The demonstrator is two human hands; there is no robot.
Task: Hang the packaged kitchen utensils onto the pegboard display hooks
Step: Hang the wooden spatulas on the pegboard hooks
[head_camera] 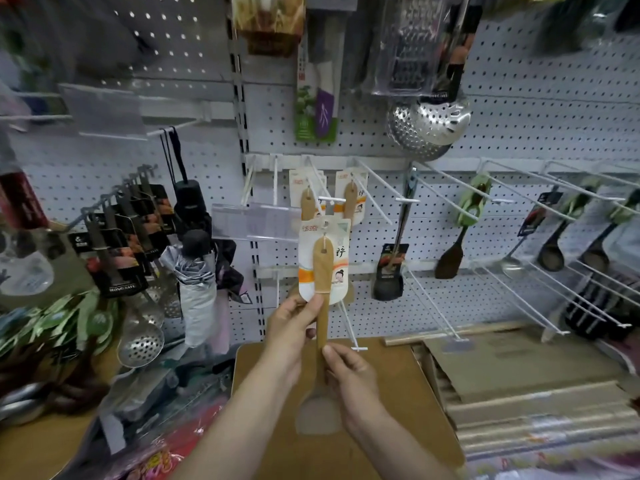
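Wooden spatula (322, 327) on its white printed card (323, 261) is held up in front of the pegboard (519, 133), below the middle row of white hooks (377, 192). Two more carded spatulas (349, 202) of the same kind hang there already, just behind the top of the held card. A clear plastic label strip (256, 221) stands just left of the card, and a black slotted turner (389, 271) hangs to its right. On the left hang folded umbrellas (197, 271) and steel skimmers (140, 341); on the far right, dark ladles (554, 251).

The spatula's long axis is almost vertical: the handle end with its hanging hole points up, the flat blade points down over a brown cardboard sheet (398, 375). The blade looks blurred, so its exact shape is hard to tell.

The left hand (292, 327) pinches the lower edge of the card and the handle. The right hand (349, 372) grips the handle lower down, with the thumb on it.
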